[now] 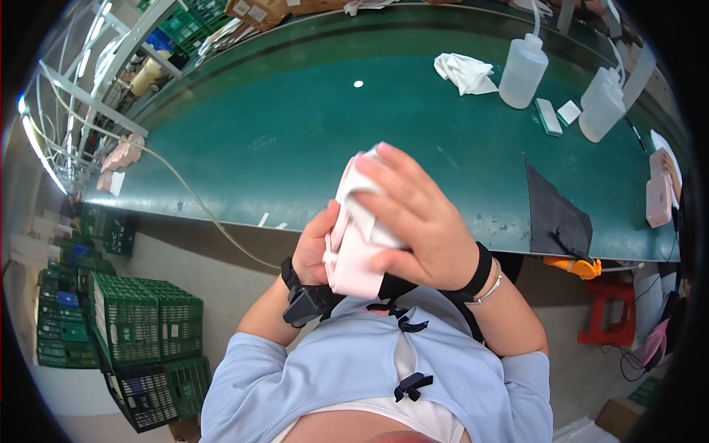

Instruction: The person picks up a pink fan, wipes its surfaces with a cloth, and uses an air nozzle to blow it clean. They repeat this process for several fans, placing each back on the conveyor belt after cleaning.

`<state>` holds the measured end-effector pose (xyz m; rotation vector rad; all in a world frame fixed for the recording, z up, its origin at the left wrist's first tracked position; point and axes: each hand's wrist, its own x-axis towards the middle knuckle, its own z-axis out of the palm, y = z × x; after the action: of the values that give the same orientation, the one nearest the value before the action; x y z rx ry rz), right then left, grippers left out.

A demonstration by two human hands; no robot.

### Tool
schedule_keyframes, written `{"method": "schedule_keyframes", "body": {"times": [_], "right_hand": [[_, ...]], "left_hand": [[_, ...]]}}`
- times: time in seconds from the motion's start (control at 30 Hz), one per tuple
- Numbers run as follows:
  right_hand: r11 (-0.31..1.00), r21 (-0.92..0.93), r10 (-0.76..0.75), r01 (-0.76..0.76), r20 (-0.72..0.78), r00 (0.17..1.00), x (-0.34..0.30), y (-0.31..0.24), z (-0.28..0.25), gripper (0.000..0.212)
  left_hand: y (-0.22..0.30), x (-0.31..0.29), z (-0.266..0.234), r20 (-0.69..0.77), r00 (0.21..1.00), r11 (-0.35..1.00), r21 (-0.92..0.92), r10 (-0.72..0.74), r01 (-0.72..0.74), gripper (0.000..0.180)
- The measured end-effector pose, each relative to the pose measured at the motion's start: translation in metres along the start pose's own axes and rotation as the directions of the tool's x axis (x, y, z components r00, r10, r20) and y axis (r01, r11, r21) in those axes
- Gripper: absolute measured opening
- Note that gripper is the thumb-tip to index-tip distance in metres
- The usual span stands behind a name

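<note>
A pale pink box-shaped device (353, 255) is held up close to my chest, in front of the green table (295, 140). My left hand (314, 247) grips it from the left side and underneath. My right hand (417, 221) lies over its top and right side, fingers spread, pressing a white cloth (362, 181) against it. The cloth covers the upper part of the device. A dark band sits on each of my wrists.
On the table lie a crumpled white cloth (465, 72), two translucent squeeze bottles (523, 70) (602, 103), a dark mat (554, 210) and a second pink device (657, 192) at the right edge. Green crates (144, 325) stand on the floor at left, a red stool (611, 310) at right.
</note>
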<state>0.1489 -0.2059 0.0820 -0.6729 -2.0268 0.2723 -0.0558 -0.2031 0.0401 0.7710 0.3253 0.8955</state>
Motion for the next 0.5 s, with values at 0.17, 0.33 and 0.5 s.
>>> {"method": "schedule_keyframes", "body": {"times": [0.17,0.33,0.5], "right_hand": [[0.969,-0.04,-0.239,0.243,0.08,0.968,-0.016,-0.013,0.027,0.032],[0.86,-0.115,-0.498,0.497,0.024,0.867,-0.027,-0.009,0.035,0.023],[0.999,0.038,0.018,0.0,-0.464,0.886,-0.043,0.028,0.03,0.037]], "left_hand": [[0.008,0.005,-0.02,0.013,0.976,0.855,-0.479,-0.217,0.197,0.063],[-0.005,0.02,-0.022,0.146,0.974,0.721,-0.655,-0.171,0.225,0.065],[-0.01,0.02,-0.029,0.225,0.924,0.392,-0.855,-0.311,0.34,0.07]]}}
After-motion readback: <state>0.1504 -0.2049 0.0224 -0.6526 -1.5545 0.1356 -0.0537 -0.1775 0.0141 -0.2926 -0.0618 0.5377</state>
